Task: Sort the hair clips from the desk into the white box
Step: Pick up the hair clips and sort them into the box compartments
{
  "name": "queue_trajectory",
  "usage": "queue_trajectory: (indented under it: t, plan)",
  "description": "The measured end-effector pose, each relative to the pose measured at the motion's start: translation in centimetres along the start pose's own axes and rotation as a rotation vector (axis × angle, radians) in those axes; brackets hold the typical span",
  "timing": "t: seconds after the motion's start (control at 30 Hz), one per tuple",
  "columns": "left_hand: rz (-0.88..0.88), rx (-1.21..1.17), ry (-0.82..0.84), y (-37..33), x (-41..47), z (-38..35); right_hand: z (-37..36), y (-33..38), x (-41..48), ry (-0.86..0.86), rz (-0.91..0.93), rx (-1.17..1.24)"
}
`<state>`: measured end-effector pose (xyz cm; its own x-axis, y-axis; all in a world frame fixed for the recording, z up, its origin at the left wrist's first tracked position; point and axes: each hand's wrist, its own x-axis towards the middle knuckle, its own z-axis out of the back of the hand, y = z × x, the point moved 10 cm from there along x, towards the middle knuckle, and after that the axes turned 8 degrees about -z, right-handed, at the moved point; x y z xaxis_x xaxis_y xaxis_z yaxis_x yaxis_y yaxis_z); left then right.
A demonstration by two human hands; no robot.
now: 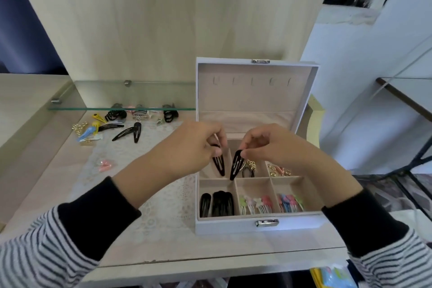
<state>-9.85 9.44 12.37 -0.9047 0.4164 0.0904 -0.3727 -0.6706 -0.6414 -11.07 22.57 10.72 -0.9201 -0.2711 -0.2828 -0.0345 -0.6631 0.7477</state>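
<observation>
The white box (pixel 233 225) stands open on the desk with its lid up and several compartments inside. My left hand (pixel 187 147) pinches a black snap clip (pixel 219 165) by its wide end, tip down, over the box's back left compartment. My right hand (pixel 271 145) pinches a second black snap clip (pixel 235 166) the same way, beside the first. Black clips (pixel 217 204) lie in the front left compartment and flowered clips (pixel 256 204) in the front middle. More loose clips (pixel 127 132) lie on the desk at the left.
A glass shelf (pixel 121 108) hangs over the back of the desk, above black hair ties (pixel 170 116) and coloured clips (pixel 90 132). A pink item (pixel 105 165) lies alone on the lace mat (pixel 163 206). A metal-framed table (pixel 406 98) stands to the right.
</observation>
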Motion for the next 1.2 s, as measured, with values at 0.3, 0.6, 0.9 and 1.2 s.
queue_trajectory:
  t: [0.3, 0.6, 0.9, 1.2]
  plan:
    - [0.113, 0.175, 0.387, 1.4, 0.5, -5.4, -3.6, -0.9, 1.6, 0.199, 0.01, -0.136]
    - [0.109, 0.351, 0.471, 1.7, 0.7, -6.8, -5.8, -1.2, 2.0, 0.256, -0.011, -0.323]
    - [-0.056, 0.77, 0.398, -0.7, 0.3, -6.7, -5.0, -0.4, 1.5, 0.039, 0.026, -0.6]
    - [-0.081, 0.986, 0.373, -0.5, -0.2, -6.0, -5.6, 0.0, 1.3, -0.063, 0.037, -0.764]
